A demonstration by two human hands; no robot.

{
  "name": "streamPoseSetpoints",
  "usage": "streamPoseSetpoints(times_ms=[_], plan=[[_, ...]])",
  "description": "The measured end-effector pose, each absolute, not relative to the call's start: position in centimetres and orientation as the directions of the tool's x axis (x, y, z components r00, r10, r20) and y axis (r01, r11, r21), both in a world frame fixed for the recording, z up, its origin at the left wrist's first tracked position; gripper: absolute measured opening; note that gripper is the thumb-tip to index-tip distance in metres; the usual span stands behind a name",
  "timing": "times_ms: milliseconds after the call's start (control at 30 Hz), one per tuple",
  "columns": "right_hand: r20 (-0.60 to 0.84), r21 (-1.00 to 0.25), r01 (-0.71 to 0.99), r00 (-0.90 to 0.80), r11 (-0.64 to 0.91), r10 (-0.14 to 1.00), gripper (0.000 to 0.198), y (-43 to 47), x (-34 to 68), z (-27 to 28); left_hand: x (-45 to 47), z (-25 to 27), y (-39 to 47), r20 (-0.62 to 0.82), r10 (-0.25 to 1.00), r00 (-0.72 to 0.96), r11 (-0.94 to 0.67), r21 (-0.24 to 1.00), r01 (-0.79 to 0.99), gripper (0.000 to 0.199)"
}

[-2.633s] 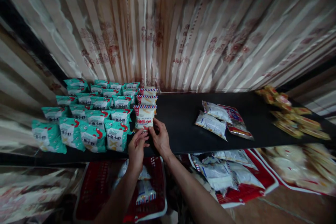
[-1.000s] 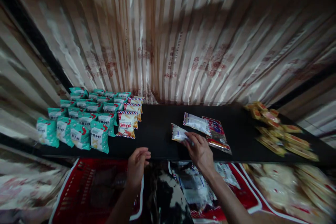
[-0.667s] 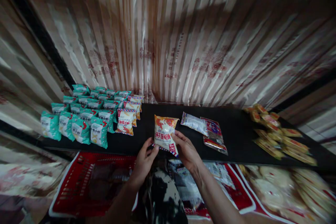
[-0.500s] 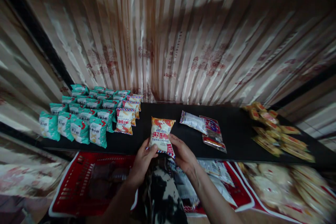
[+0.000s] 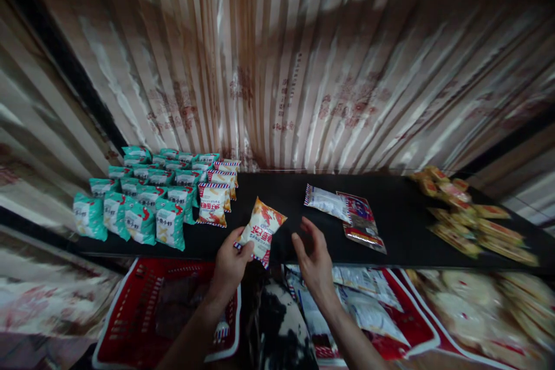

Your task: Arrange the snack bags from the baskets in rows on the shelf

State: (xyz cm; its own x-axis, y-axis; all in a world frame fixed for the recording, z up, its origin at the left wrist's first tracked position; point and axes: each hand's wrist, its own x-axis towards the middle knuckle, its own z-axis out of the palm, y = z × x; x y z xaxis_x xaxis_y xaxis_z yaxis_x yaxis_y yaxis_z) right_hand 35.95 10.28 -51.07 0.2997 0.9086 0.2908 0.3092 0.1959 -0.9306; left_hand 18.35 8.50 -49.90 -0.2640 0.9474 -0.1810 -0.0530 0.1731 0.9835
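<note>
A white and orange snack bag (image 5: 262,228) with a shrimp picture and a striped edge is pinched at its lower left corner by my left hand (image 5: 232,263). The bag tilts over the front edge of the black table (image 5: 277,185). My right hand (image 5: 313,257) is off the bag, just to its right, fingers apart and holding nothing. Left of the bag stand several similar striped snack bags (image 5: 213,204), in a row beside rows of teal snack bags (image 5: 170,224). To the right, a white striped packet (image 5: 327,202) overlaps a blue and red packet (image 5: 362,222).
Several yellow packets (image 5: 498,234) lie in a pile at the table's right. Below the front edge are a red basket (image 5: 130,300) with dark packs, another red basket (image 5: 422,324) with silvery packets, and pale round packs (image 5: 463,306). A pleated curtain (image 5: 269,69) hangs behind.
My right hand has let go of the snack bag and moved a little right, its fingers spreading. The bag has tilted in my left hand. The view has shifted slightly.
</note>
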Motion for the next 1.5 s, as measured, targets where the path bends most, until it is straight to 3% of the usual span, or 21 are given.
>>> streamPoseSetpoints(times_ms=[67, 167, 267, 400, 600, 833, 1100, 1300, 1500], plan=[[0.506, -0.764, 0.528, 0.134, 0.370, 0.852, 0.039, 9.6, 36.0, -49.8, 17.3, -49.1, 8.6, 0.002, 0.965, -0.261, 0.074, 0.956, 0.283, 0.033], [0.618, -0.534, 0.664, -0.115, 0.523, 0.778, 0.039, 8.8, 35.5, -47.7, 16.3, -47.7, 8.5, 0.147, 0.988, -0.054, -0.075, 0.748, 0.659, 0.036], [0.592, -0.401, 0.686, -0.311, 0.607, 0.743, 0.047, 8.7, 34.7, -46.5, 15.9, -46.4, 8.1, 0.135, 0.970, 0.204, -0.245, 0.588, 0.771, 0.042], [0.477, -0.343, 0.664, -0.486, 0.664, 0.732, 0.052, 9.0, 33.8, -46.4, 15.1, -45.4, 7.8, 0.178, 0.905, 0.386, -0.422, 0.483, 0.767, 0.047], [0.392, -0.396, 0.686, -0.475, 0.610, 0.788, 0.045, 8.8, 32.5, -47.0, 13.2, -44.7, 7.8, 0.258, 0.851, 0.458, -0.525, 0.445, 0.725, 0.059], [0.269, -0.501, 0.741, -0.357, 0.446, 0.895, 0.033, 8.3, 30.8, -47.4, 12.4, -45.2, 7.8, 0.360, 0.817, 0.451, -0.577, 0.485, 0.657, 0.061], [0.182, -0.799, 0.560, -0.125, 0.220, 0.975, 0.037, 9.5, 28.5, -49.4, 11.2, -49.0, 4.8, 0.638, 0.770, 0.013, -0.388, 0.451, 0.804, 0.047], [0.100, -0.937, 0.334, -0.033, 0.105, 0.994, 0.043, 11.5, 23.9, -50.9, 9.7, -51.4, 3.6, 0.584, 0.812, 0.000, -0.339, 0.471, 0.815, 0.048], [0.132, -0.926, 0.357, -0.003, 0.124, 0.991, 0.040, 13.2, 19.8, -52.4, 8.7, -54.2, 4.2, 0.536, 0.844, 0.020, -0.313, 0.463, 0.829, 0.051]])
